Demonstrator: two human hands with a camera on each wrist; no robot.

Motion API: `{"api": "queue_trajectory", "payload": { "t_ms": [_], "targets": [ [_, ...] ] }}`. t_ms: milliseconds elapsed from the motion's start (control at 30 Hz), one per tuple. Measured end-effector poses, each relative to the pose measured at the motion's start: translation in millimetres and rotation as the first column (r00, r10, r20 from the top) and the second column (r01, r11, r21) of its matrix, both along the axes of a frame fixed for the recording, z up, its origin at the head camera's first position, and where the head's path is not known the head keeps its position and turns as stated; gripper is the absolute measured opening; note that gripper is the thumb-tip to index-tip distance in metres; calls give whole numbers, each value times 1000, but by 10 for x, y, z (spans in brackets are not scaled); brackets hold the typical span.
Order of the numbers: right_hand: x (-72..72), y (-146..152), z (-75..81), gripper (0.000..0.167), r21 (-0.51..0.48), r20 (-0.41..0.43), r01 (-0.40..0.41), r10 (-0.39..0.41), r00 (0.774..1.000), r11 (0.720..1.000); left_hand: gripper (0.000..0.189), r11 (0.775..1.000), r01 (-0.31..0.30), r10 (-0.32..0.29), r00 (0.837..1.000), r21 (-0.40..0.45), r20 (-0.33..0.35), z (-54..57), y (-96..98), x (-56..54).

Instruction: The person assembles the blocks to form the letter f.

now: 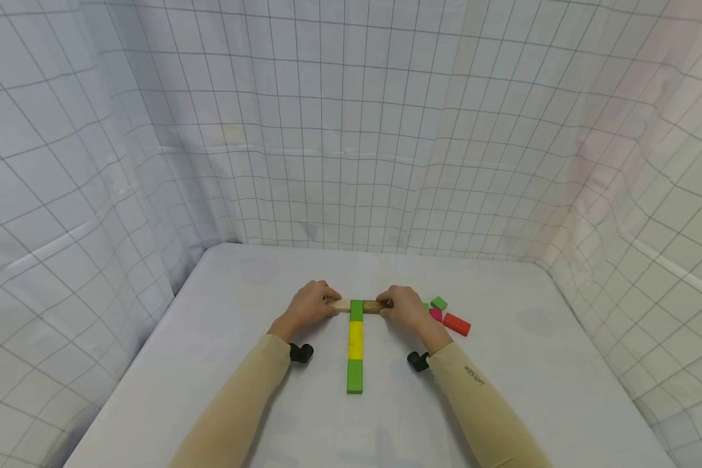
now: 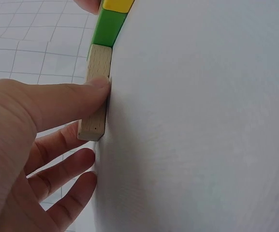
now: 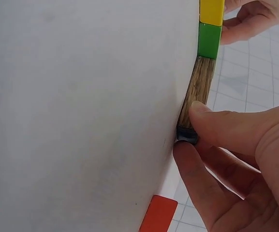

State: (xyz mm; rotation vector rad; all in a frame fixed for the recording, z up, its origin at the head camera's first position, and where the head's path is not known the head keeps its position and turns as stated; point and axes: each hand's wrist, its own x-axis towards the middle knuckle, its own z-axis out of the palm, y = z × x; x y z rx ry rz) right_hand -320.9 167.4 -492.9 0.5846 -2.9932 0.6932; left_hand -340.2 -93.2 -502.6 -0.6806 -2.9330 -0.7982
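Observation:
A pale wooden block [image 2: 99, 60] is pinched between the thumb and fingers of my left hand [image 1: 310, 305]. Its far end touches the left side of a green block [image 1: 356, 310]. On the opposite side, my right hand [image 1: 407, 309] pinches a dark brown wood-grained block [image 3: 198, 87] with a black end, set against the same green block. Below it, a yellow block [image 1: 355, 340] and another green block [image 1: 355, 377] continue in a straight line toward me. Together the blocks form a T shape lying on the table.
Right of my right hand lie a red block [image 1: 457, 324], a pink piece [image 1: 436, 314] and a small green block [image 1: 439, 303]. Another green piece is partly hidden by the hand. The white table [image 1: 257, 273] is enclosed by grid-patterned curtains [image 1: 351, 130].

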Motion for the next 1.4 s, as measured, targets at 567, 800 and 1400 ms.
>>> {"api": "queue_trajectory", "payload": {
  "t_ms": [567,800,1400],
  "targets": [
    [-22,11,0,28,-56,61,17,-13,998,998,35,999,-8,6,999,31,47,49,-17,30],
    [-16,7,37,41,-28,51,5,-4,999,1000,34,996,-19,11,996,91,93,53,-36,26],
    [33,487,107,30,-221,-58,138,-154,986,966,21,964,-108,82,990,244,116,-60,-32,54]
  ]
}}
